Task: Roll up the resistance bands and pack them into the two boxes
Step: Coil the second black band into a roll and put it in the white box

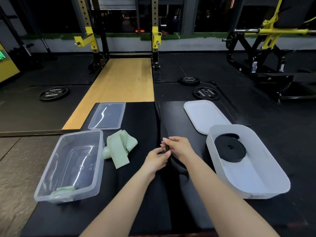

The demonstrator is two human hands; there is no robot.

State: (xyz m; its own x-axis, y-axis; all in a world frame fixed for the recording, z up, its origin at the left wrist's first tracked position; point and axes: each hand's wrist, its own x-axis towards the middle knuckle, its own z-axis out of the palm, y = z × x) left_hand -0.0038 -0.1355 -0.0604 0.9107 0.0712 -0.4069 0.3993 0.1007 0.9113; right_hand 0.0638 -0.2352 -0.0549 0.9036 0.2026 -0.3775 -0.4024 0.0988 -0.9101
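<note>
A long black resistance band (158, 117) runs down the middle of the black mat toward me. My left hand (158, 159) and my right hand (179, 147) both pinch its near end, which curls between the fingers. A rolled black band (230, 149) lies inside the white box (266, 185) on the right. The clear box (95, 168) on the left holds a folded pale green band (64, 191) in its near corner. Another pale green band (120, 147) lies loosely folded on the mat beside the clear box.
A clear lid (107, 115) lies behind the clear box and a white lid (205, 115) behind the white box. Weight plates (53, 93) (206, 93) lie on the gym floor beyond. A squat rack (123, 40) and a wooden platform (123, 82) stand ahead.
</note>
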